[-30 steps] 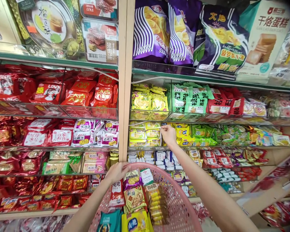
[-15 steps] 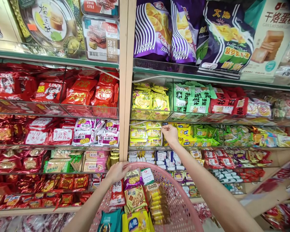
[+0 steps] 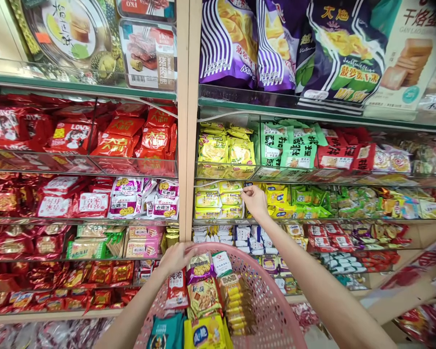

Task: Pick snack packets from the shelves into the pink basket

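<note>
My left hand (image 3: 177, 259) is closed over the far left rim of a pink perforated basket (image 3: 272, 295). Inside the basket lie several snack packets: a yellow packet (image 3: 205, 333), a teal packet (image 3: 166, 332), a red-and-white packet (image 3: 176, 289), a purple packet (image 3: 199, 266) and a brown pack with a row of yellow pieces (image 3: 238, 305). My right hand (image 3: 255, 201) reaches to a middle shelf with fingers pinched, at the right edge of small yellow-and-white packets (image 3: 230, 198). Whatever its fingertips hold is hidden or too small to name.
A wooden upright (image 3: 188, 121) divides the shelving. Clear plastic lips and dividers separate the snack compartments. Above stand large purple chip bags (image 3: 228, 43); green packets (image 3: 294, 145) are on the shelf over my right hand. Red packets (image 3: 118, 135) fill shelves at left.
The view has shifted very slightly. My left hand stays on the basket rim, and my right hand remains pinched at nearly the same spot on the shelf.
</note>
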Action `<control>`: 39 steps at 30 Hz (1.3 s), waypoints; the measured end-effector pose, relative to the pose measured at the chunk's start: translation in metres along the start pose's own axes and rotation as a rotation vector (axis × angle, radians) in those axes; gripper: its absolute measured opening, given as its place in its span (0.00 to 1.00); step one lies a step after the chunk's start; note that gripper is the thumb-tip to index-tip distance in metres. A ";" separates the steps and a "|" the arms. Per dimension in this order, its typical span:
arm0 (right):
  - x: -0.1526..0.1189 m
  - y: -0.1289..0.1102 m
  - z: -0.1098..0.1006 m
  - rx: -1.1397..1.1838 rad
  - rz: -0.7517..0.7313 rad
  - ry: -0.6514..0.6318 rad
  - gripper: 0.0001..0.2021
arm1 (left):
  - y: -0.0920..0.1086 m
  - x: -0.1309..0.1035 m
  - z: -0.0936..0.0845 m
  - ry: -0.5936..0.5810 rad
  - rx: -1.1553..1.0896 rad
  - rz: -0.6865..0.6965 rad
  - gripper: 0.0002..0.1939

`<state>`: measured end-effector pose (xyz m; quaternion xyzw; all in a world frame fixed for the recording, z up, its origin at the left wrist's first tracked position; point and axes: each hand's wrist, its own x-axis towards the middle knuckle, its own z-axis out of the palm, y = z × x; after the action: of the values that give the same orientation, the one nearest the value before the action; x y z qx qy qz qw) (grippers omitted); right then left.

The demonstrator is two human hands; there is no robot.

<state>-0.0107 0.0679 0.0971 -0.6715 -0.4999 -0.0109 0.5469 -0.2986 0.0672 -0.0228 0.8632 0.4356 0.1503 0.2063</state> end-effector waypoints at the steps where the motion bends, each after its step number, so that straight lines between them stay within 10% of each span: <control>1: 0.000 0.001 0.001 0.014 0.016 -0.004 0.09 | 0.001 0.000 0.000 -0.001 0.001 0.004 0.27; 17: -0.013 -0.013 0.005 -0.326 -0.139 0.069 0.12 | -0.003 0.003 0.002 -0.006 0.018 -0.031 0.29; 24: -0.013 -0.016 0.009 -0.140 0.057 0.066 0.13 | 0.000 0.002 0.000 -0.012 0.020 -0.030 0.28; 39: -0.028 -0.018 0.003 -0.040 -0.014 0.016 0.09 | -0.003 0.004 0.003 -0.011 0.016 -0.045 0.28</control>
<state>-0.0387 0.0504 0.0937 -0.6787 -0.4999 -0.0301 0.5372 -0.2969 0.0711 -0.0264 0.8556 0.4551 0.1374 0.2049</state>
